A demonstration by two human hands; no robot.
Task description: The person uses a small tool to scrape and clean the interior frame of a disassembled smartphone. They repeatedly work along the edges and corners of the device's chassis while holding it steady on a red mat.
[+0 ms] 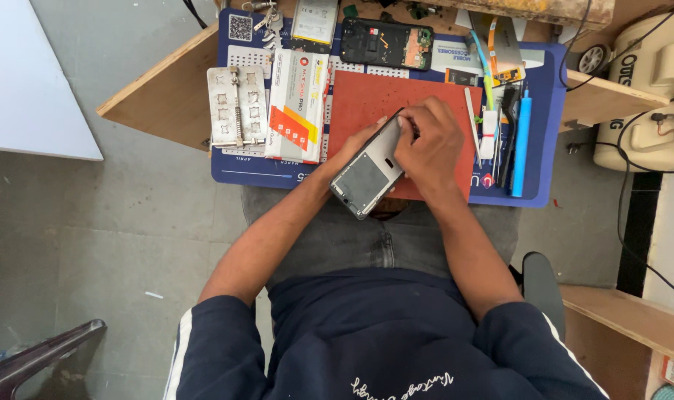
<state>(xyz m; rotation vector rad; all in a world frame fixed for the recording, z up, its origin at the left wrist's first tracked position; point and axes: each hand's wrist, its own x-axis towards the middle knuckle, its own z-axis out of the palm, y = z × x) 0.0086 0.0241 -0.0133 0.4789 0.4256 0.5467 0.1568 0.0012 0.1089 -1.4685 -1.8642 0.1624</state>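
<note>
A phone back frame (365, 176), grey inside with a dark rim, is held tilted over the near edge of a red work mat (366, 104). My left hand (359, 141) grips it from the left side, fingers under and along its edge. My right hand (428, 141) rests on its upper end, fingertips pressing at the top corner. Whether a small tool sits in the right fingers is hidden.
A blue bench mat (538, 111) covers the wooden table (166, 85). On it lie a metal clamp jig (236, 107), a white-and-orange box (297, 107), an opened phone (386, 43), a blue-handled tool (520, 141) and other thin tools. A cream machine (648, 81) stands at right.
</note>
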